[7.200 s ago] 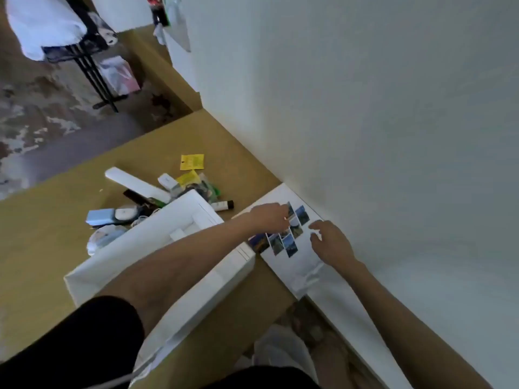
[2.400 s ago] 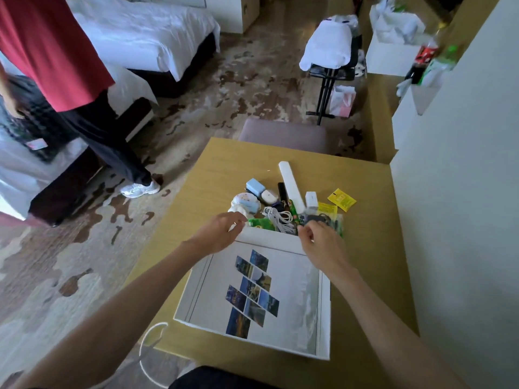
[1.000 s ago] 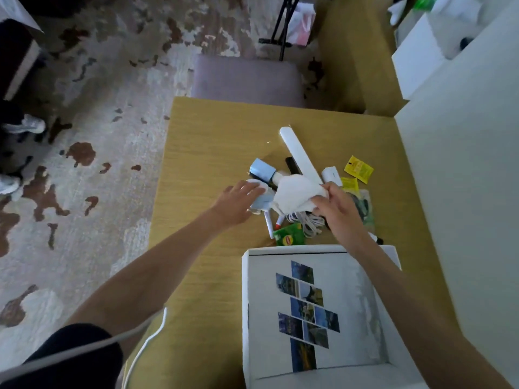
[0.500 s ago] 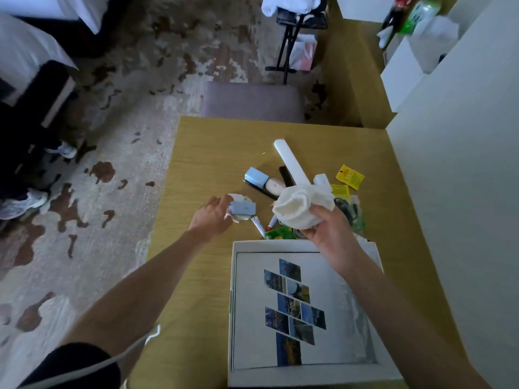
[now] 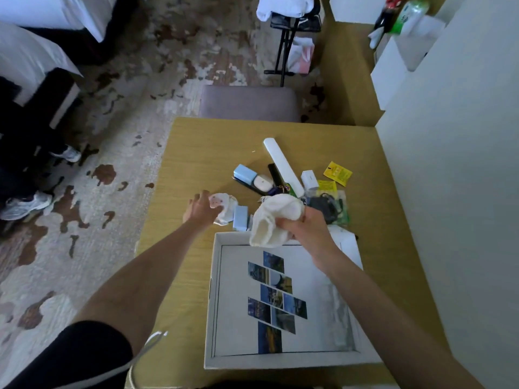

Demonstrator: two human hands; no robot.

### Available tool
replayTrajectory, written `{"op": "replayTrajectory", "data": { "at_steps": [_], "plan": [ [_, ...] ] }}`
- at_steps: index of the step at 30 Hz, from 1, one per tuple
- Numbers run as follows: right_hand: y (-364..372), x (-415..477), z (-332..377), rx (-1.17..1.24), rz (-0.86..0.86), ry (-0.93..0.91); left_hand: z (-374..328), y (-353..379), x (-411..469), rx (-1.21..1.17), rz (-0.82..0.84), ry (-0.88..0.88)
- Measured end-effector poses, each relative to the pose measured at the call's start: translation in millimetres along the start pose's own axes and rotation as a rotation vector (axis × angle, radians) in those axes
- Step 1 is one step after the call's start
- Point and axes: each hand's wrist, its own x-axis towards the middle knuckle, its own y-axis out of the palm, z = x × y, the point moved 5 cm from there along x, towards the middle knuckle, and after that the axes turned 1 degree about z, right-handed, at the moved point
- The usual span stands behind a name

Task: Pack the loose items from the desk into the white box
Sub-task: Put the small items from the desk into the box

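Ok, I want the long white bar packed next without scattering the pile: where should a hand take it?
Probably the far half of the long white bar, pinched across its narrow width from above. It lies flat and slanted; that end sticks out over bare desk, while its near end sits among clutter, with the small white box close on its right.

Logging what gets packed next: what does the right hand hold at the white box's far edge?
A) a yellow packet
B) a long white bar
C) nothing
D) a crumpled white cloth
D: the right hand grips a crumpled white cloth over the white box far rim, while the long white bar and yellow packet lie on the desk; the left hand holds a small white pouch.
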Motion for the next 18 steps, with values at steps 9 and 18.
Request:
{"op": "replayTrajectory", "data": {
  "at_steps": [9, 18],
  "plan": [
    [-5.0, -9.3, 8.3, -0.034, -0.028, -0.066, -8.1, 8.6, 24.0, -0.185, 0.074, -0.196],
    [-4.1, -8.8, 27.1, 0.087, -0.029, -0.202, -26.0, -56.7, -57.3, -1.029, -0.062, -0.181]
  ]
}}
